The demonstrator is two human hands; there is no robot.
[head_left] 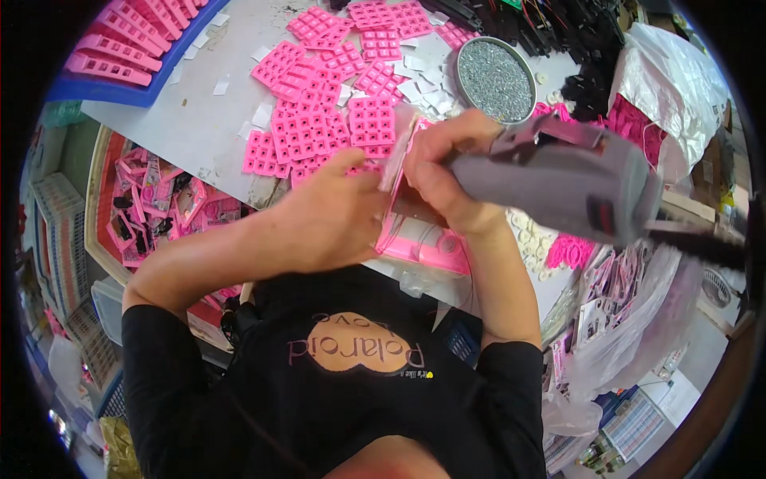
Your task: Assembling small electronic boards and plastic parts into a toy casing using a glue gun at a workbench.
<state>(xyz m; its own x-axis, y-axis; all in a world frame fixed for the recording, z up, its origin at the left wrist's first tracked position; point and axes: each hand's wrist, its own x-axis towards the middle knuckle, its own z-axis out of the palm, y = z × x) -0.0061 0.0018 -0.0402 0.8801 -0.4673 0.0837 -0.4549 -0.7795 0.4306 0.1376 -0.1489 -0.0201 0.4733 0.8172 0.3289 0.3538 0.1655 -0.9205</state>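
Observation:
My right hand is wrapped round the front of a grey power screwdriver, whose body stretches out to the right. Its tip is hidden behind my fingers. Close against it, my left hand grips the side of a pink plastic toy casing, tilted on edge over the table's near side. Thin wires hang from the casing by my right wrist. Just beyond my left hand lie pink keypad pieces, spread in a loose pile. A round metal tin full of small silvery screws stands past my right hand.
At the far left a blue tray holds pink parts in rows. Left of me, a bin contains pink pieces. Black parts heap at the back right, near a white plastic bag. White rings lie beneath the tool.

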